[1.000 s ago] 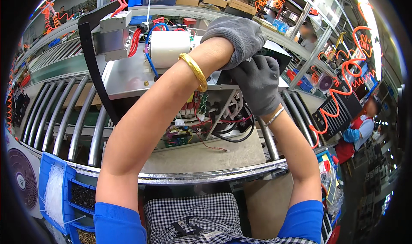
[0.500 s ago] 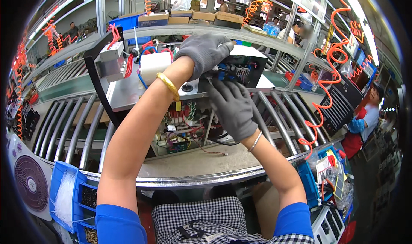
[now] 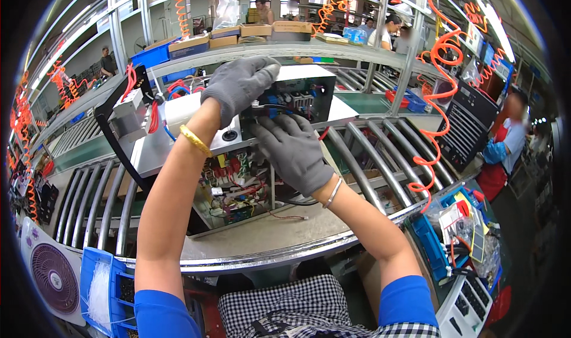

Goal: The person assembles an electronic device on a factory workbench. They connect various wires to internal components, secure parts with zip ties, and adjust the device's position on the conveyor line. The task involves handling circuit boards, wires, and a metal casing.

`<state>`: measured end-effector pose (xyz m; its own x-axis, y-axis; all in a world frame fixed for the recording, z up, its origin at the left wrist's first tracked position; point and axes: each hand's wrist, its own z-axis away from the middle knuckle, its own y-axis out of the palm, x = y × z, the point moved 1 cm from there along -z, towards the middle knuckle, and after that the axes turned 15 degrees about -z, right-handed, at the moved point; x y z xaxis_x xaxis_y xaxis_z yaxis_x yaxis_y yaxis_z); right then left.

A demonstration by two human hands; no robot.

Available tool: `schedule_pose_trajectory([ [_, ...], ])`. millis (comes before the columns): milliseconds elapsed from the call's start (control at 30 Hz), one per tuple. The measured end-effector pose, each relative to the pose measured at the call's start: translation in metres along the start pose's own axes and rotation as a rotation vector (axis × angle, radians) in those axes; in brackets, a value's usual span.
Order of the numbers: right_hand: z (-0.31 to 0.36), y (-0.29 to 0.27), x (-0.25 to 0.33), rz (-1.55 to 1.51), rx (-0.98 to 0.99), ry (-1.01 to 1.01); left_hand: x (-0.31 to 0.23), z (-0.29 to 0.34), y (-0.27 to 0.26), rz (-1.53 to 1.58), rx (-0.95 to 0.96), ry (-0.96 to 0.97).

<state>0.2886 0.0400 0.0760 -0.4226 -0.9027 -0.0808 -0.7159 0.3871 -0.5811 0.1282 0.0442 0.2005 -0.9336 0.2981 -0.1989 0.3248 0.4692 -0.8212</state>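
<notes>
A dark open-fronted metal box with a pale top holds wiring and connectors, and sits on a larger metal chassis. My left hand, in a grey glove, is closed over the box's upper left edge, with its fingers together. My right hand, gloved alike, reaches to the lower front opening with fingers bent inward. Its fingertips are partly hidden close to a black cable, so what they hold cannot be made out. Below the chassis, an open bay shows bundled wires and boards.
A roller conveyor runs left and right of the chassis. Blue bins and a fan stand at lower left. Tools and parts fill a blue tray at right. An orange coiled hose hangs at right. Another person stands beyond it.
The whole view has shifted, so box and chassis appear farther left. Both hands stay at the box. My right hand now lies a little flatter across its lower front.
</notes>
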Motion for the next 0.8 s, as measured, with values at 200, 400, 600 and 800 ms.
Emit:
schedule_pose_trajectory([
  [200, 0.026, -0.037, -0.014, -0.108, -0.225, 0.166, 0.012, -0.007, 0.01, 0.104, -0.028, 0.064],
  [400, 0.04, -0.023, -0.05, -0.104, -0.119, 0.292, 0.003, -0.01, 0.016, 0.082, -0.132, 0.137],
  [600, 0.024, 0.006, -0.04, -0.175, -0.211, 0.252, 0.05, -0.008, 0.011, 0.187, -0.054, 0.127],
  [800, 0.024, -0.02, -0.047, -0.146, -0.05, 0.394, 0.043, -0.024, 0.028, 0.348, 0.025, 0.108],
])
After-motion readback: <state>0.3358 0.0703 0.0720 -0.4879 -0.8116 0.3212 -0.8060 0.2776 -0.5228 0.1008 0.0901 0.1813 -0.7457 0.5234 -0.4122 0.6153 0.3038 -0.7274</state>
